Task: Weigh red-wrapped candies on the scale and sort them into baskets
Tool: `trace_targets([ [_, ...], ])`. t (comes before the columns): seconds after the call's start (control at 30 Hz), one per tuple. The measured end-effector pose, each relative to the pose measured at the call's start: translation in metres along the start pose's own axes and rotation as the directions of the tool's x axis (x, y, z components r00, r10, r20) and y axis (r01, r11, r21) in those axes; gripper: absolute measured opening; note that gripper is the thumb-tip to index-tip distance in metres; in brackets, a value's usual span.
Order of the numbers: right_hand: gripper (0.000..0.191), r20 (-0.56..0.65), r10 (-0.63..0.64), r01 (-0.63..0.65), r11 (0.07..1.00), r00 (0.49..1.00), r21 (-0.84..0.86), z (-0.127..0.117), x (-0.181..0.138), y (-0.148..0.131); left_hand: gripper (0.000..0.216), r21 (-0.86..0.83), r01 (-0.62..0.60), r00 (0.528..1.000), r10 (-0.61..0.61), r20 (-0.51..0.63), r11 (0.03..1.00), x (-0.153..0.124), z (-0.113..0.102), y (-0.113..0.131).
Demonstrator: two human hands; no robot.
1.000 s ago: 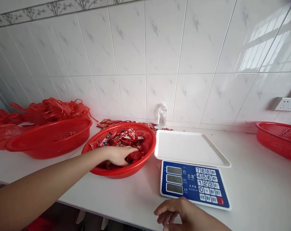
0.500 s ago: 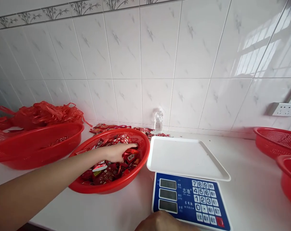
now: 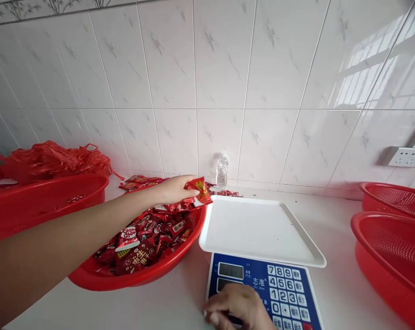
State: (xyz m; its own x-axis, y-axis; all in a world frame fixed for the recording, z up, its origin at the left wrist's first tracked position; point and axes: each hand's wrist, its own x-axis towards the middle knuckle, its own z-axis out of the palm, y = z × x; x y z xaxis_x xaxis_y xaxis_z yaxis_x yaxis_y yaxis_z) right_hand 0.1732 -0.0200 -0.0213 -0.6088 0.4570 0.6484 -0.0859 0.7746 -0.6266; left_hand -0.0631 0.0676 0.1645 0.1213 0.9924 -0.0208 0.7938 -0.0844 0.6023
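My left hand (image 3: pixel 177 189) is closed on a red snack packet (image 3: pixel 201 190) with yellow print, held over the far right rim of a red plastic basket (image 3: pixel 180 256). Many red and dark-red wrapped snacks (image 3: pixel 149 238) fill that basket. To its right stands an electronic scale with a white tray (image 3: pixel 250 229) and a blue keypad panel (image 3: pixel 259 279). My right hand (image 3: pixel 240 306), fingers curled in, hovers over or rests on the panel's lower left and covers part of the displays; nothing shows in it.
Another red basket (image 3: pixel 90 195) stands at the left, with crumpled red plastic bags (image 3: pixel 56 158) behind it. Snack packets (image 3: pixel 142 180) and a clear plastic bottle (image 3: pixel 222 172) are along the tiled wall. Two red baskets are at the right, the nearer one (image 3: pixel 368 256) beside the scale.
My left hand has come up out of the snacks with a red packet and moved toward the tray. My right hand has moved up onto the scale panel. The view has shifted slightly.
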Motion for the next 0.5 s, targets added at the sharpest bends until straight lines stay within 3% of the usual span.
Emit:
trace_targets([
  [0.13,0.020,-0.369,-0.007,-0.039,0.992,0.929,-0.116,-0.028,0.008,-0.014,0.048,-0.336,-0.065,0.982,0.120,0.147,0.940,0.022,0.033,0.027],
  [0.23,0.020,-0.542,0.030,-0.098,0.990,0.840,-0.098,-0.043,0.008,-0.011,0.064,-0.396,-0.088,0.971,0.167,0.170,0.914,0.036,0.059,0.040],
  [0.37,0.018,-0.709,0.107,-0.239,0.967,0.697,-0.089,-0.070,0.007,0.001,0.062,-0.284,-0.107,0.969,0.165,0.186,0.953,0.049,0.081,0.052],
  [0.5,0.027,-0.784,0.190,-0.374,0.926,0.591,-0.057,-0.096,0.011,0.009,0.056,0.122,-0.133,0.954,0.093,0.285,0.984,0.057,0.090,0.052],
])
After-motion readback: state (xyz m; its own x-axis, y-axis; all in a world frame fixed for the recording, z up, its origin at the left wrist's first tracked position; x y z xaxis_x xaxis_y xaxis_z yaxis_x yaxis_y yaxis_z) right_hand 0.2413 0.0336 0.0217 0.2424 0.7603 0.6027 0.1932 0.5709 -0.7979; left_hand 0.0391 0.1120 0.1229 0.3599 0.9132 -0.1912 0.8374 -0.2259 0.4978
